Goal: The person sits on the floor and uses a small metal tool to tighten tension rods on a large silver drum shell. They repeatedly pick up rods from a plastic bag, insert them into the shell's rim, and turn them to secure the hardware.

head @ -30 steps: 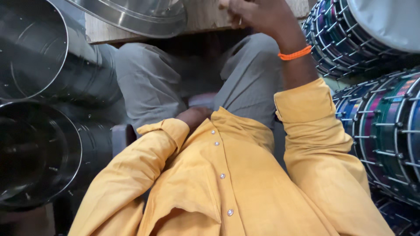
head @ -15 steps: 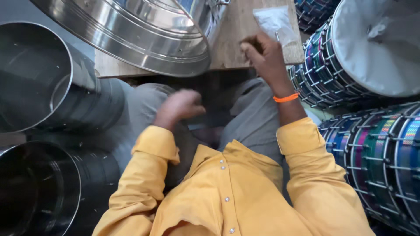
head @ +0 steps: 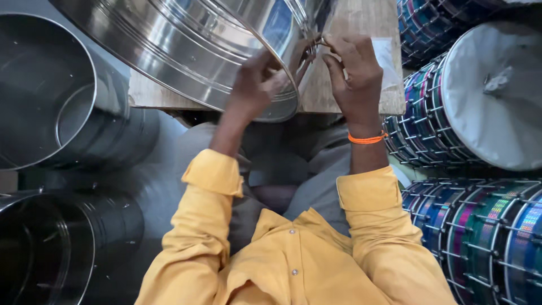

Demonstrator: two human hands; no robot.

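A large shiny steel drum shell (head: 186,51) lies tilted on a wooden board (head: 339,73) in front of me. My left hand (head: 257,85) grips the shell's near rim, fingers curled over its edge. My right hand (head: 353,70), with an orange band at the wrist, is raised beside the rim and pinches a small metal fitting (head: 320,42) against the shell. A clear plastic bag (head: 387,56) lies on the board just right of that hand. My yellow sleeves fill the lower middle.
Two more steel shells lie on their sides at left, one upper (head: 51,96) and one lower (head: 62,248). Finished drums with coloured shells and metal tension rods are stacked at right (head: 480,107), with more below them (head: 480,237).
Both hands have risen from my lap to the board. The left hand has taken hold of the shell's rim, and the right has moved from the plastic bag to the rim.
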